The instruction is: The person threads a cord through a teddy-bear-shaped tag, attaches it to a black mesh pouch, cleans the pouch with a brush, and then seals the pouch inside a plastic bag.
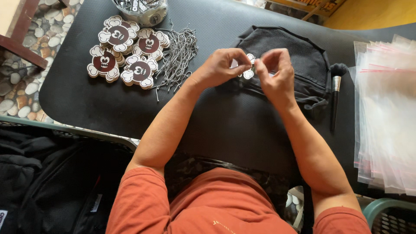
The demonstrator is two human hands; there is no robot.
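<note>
Both hands meet over a black bag [299,65] on the black mat. My left hand [221,67] and my right hand [275,71] pinch a small white-edged skull-and-bones charm [249,65] between their fingertips; most of the charm is hidden by the fingers. Left of my hands lies a heap of short metal ball chains [177,56]. Further left are several stacked brown-and-white skull-shaped charms [125,50].
A clear plastic container [143,11] holding metal parts stands at the top. A black-and-silver brush [336,93] lies right of the bag. A stack of clear zip bags [385,112] covers the right side. A black backpack [43,182] sits lower left, on the floor.
</note>
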